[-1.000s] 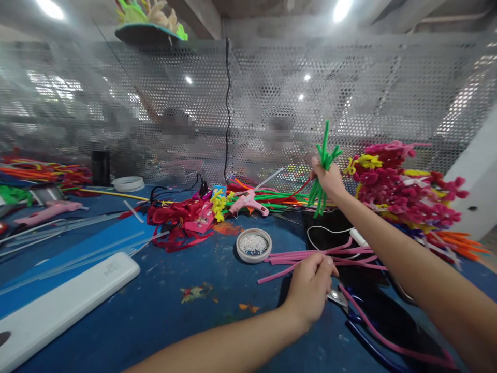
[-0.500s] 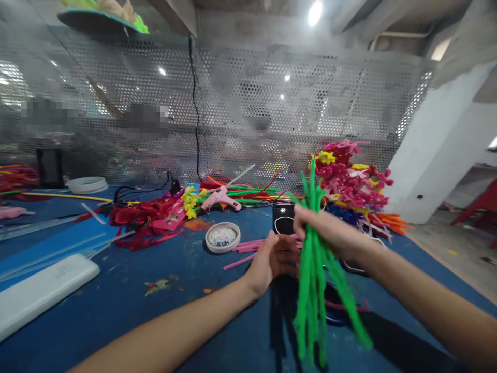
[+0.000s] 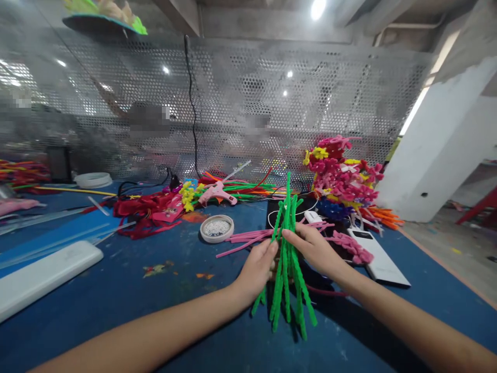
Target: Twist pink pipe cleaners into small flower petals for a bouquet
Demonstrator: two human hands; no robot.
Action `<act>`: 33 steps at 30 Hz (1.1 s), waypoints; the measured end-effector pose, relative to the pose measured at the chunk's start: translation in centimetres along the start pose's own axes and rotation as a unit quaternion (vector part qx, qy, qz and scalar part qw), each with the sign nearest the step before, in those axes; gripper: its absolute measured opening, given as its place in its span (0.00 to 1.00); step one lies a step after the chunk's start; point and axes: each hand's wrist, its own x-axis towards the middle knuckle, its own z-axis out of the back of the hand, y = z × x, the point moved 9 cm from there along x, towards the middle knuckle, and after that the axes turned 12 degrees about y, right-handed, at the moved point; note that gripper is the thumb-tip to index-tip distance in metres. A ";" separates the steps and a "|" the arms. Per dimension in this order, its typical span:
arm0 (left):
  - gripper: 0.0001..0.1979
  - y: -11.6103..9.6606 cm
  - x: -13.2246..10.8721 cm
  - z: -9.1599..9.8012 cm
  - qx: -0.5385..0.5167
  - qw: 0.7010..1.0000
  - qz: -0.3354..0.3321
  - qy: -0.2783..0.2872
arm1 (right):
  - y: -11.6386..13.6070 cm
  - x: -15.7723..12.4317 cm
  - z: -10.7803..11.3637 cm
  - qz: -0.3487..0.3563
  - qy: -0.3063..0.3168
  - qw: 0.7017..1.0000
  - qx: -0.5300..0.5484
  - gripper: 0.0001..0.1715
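A bundle of green pipe cleaners (image 3: 288, 269) stands roughly upright over the blue table (image 3: 155, 305), its lower ends fanned out. My left hand (image 3: 257, 270) closes on the bundle from the left side. My right hand (image 3: 312, 248) grips it from the right, fingers wrapped round the stems. Behind my hands lie loose pink pipe cleaners (image 3: 248, 239) and a small round dish of white beads (image 3: 216, 228).
A heap of pink and yellow pipe-cleaner flowers (image 3: 341, 173) stands at the back right beside a white power bank (image 3: 378, 260). A pink glue gun (image 3: 217, 192), red ribbon pieces (image 3: 145, 210) and a long white case (image 3: 42, 277) lie to the left. A perforated metal screen (image 3: 248, 103) closes the back.
My right hand carried the green bundle from the back of the table down in front of me. My left hand left the pink pipe cleaners and now grips the bundle too.
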 end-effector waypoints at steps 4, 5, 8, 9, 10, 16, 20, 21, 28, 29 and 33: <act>0.11 -2.2 -0.8 0.2 0.066 0.995 -0.062 -0.030 | -0.2 -0.5 0.3 0.003 0.000 0.999 0.040 0.18; 0.10 -2.6 -0.9 0.0 0.076 0.994 -0.069 -0.028 | -0.2 -0.6 0.5 0.005 -0.003 0.999 0.049 0.17; 0.10 -2.4 -1.4 -0.7 0.080 0.996 -0.045 -0.003 | -0.2 -0.7 0.8 0.013 -0.013 0.997 0.068 0.13; 0.11 -2.2 -1.5 -1.0 0.076 0.996 -0.036 0.006 | -0.2 -0.8 0.9 0.016 -0.015 0.997 0.072 0.13; 0.12 -2.0 -1.7 -1.3 0.075 0.997 -0.031 0.012 | -0.2 -0.8 1.0 0.020 -0.015 0.997 0.074 0.12; 0.14 0.4 -2.0 -3.8 0.116 0.989 0.032 0.091 | 0.1 -1.3 -0.6 0.036 0.014 0.993 0.111 0.15; 0.06 1.3 -2.2 -4.3 0.082 0.987 0.076 0.117 | 0.4 -1.9 -4.1 0.023 0.142 0.957 0.252 0.27; 0.04 1.4 -2.3 -4.4 0.064 0.987 0.085 0.121 | 0.5 -2.1 -4.5 0.017 0.155 0.950 0.269 0.27; 0.14 2.4 -2.9 -6.1 -0.156 0.951 0.162 0.210 | -0.4 -1.9 -3.8 -0.021 0.073 0.965 0.252 0.16; 0.17 2.8 -2.8 -6.0 -0.161 0.950 0.171 0.204 | -0.4 -1.8 -3.9 -0.013 0.069 0.963 0.260 0.16; 0.21 3.5 -2.4 -5.2 -0.180 0.957 0.176 0.146 | -0.9 -1.8 -4.0 -0.012 0.045 0.959 0.279 0.18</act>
